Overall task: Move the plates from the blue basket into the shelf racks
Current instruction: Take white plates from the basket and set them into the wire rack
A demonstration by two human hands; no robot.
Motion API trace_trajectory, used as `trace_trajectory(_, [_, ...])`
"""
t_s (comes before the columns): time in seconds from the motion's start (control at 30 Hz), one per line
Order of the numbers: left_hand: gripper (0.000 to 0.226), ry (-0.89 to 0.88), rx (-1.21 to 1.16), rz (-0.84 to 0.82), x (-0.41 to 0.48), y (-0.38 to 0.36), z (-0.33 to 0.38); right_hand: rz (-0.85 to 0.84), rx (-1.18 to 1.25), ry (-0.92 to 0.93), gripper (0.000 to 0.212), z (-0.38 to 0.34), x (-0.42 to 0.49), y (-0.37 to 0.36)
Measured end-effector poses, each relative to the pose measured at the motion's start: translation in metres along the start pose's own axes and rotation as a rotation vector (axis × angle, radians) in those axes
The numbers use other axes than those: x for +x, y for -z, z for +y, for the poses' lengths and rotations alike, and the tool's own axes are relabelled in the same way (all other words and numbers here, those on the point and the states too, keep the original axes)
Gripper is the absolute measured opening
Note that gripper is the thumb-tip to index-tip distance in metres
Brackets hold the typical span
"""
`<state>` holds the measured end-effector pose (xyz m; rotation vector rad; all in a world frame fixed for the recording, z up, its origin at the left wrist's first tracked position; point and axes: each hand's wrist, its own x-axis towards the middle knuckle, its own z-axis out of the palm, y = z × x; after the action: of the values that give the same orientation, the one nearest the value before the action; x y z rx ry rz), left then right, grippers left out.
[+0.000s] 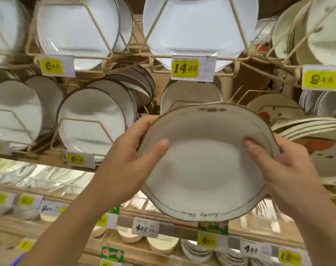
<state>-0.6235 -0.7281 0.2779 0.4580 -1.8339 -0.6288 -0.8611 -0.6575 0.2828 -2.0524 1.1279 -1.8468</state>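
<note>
Both hands raise pale, dark-rimmed plate (205,166) before shelf racks (98,54): left hand (128,160) grips left rim, right hand (278,166) right rim, thumbs on face; yellow price tag (185,69) above reads 14

Forearms reach forward; left hand (130,152) and right hand (278,166) grip the plate (205,169) at opposite edges, thumbs in front.

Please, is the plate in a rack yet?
Out: left hand and right hand grip the plate, in front of the racks.
</note>
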Motion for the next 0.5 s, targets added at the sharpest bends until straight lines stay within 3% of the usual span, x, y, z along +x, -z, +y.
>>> trace_trajectory(0.1, [0.030, 0.062, -0.116, 0.027, -0.010, -0.008, -0.006, 0.144, 0.231, -0.031, 0.018, 0.009, 0.011, 0.012])
trace_trajectory(0.2, [0.029, 0.026, 0.026, 0.055, 0.013, -0.006, -0.002, 0.231, 0.107, 0.115, 0.020, 0.012, 0.027, 0.014])
trace_trajectory(0.3, [0.017, -0.109, 0.251, 0.149, 0.040, 0.001, 0.005, 0.276, -0.033, 0.286, 0.022, 0.014, 0.040, 0.014])
trace_trajectory(0.4, [0.033, -0.280, 0.403, 0.260, 0.055, 0.002, 0.004, 0.276, -0.109, 0.473, 0.024, 0.019, 0.051, 0.014])
trace_trajectory(0.5, [0.031, -0.462, 0.530, 0.296, 0.068, 0.003, -0.010, 0.273, -0.248, 0.523, 0.028, 0.032, 0.061, 0.014])
